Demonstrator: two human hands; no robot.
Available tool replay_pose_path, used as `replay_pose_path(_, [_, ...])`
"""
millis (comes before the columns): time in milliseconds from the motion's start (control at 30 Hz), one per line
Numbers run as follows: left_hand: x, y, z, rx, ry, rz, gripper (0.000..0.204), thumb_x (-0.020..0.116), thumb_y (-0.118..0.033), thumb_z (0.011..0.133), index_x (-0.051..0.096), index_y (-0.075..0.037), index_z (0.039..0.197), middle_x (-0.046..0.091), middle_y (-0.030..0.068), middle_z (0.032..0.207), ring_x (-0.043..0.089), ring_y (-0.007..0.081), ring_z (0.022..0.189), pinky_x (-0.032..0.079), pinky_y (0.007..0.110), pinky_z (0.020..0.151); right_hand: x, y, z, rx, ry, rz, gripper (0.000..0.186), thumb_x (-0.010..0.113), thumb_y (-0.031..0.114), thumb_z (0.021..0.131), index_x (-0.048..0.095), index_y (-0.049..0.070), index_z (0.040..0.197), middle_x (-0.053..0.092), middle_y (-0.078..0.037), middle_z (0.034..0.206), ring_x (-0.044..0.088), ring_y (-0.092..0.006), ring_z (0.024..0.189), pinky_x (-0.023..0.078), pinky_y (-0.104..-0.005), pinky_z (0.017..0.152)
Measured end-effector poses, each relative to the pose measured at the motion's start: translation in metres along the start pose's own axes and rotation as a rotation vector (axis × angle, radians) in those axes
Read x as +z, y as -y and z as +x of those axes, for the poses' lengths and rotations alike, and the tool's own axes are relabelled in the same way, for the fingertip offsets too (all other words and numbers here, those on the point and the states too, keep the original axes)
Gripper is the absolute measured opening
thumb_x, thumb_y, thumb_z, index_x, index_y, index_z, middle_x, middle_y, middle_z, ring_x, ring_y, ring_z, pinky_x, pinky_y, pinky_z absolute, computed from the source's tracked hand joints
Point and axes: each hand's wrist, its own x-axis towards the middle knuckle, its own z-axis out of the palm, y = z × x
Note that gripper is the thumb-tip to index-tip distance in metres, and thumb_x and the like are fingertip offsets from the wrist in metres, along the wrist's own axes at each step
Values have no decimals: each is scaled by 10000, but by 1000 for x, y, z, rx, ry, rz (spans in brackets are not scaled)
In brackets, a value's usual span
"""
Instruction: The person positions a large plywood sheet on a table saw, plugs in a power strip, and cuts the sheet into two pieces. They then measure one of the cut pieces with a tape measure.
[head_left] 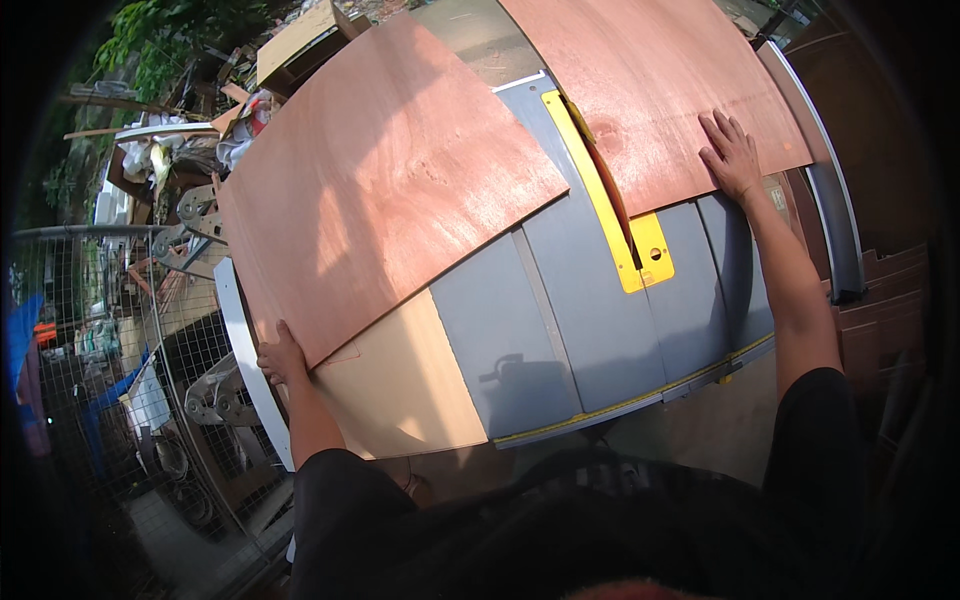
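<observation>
My left hand (284, 355) grips the lower left edge of a reddish plywood sheet (390, 170), which lies at an angle over a paler board (395, 400) on the left of a table saw (530, 340). My right hand (728, 160) rests with fingers apart on a second reddish plywood sheet (660, 70), near its front edge. This sheet lies right of the saw's slot in the yellow insert plate (650, 270). The grey saw top shows between and in front of the two sheets.
A silver rail (835, 210) runs along the table's right side, with stacked brown boards (875, 320) beyond. To the left stand a wire mesh fence (90, 340) and grey metal brackets (190, 240). Scrap wood and bags (160, 155) pile up behind, near a wooden box (300, 45).
</observation>
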Motion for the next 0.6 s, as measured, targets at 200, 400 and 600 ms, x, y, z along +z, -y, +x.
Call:
replay_pose_path(200, [35,-17,65,712,67,-164,605,542,-445,861,465,-65,1325,430,227,1324,477,417,1188,300,649,998,-8,8,3,10,-9,3,622,490,503,892,366,332,1477,277,-29,1573,246,-300,1442,165,-552,1161])
replay_pose_path(400, [-34,-175,-72,223,105,-137,635,560,-475,849,460,-69,1327,397,219,1359,386,390,1301,211,674,1065,-17,4,1,28,5,-27,621,496,490,889,370,330,1475,281,-32,1572,244,-306,1443,162,-551,1163])
replay_pose_path(600, [-15,-240,-69,606,45,-165,700,584,-520,849,426,-96,1384,332,212,1436,262,382,1379,185,662,1081,-13,6,-1,24,-3,15,631,515,470,880,369,325,1477,281,-32,1572,241,-312,1443,158,-563,1160])
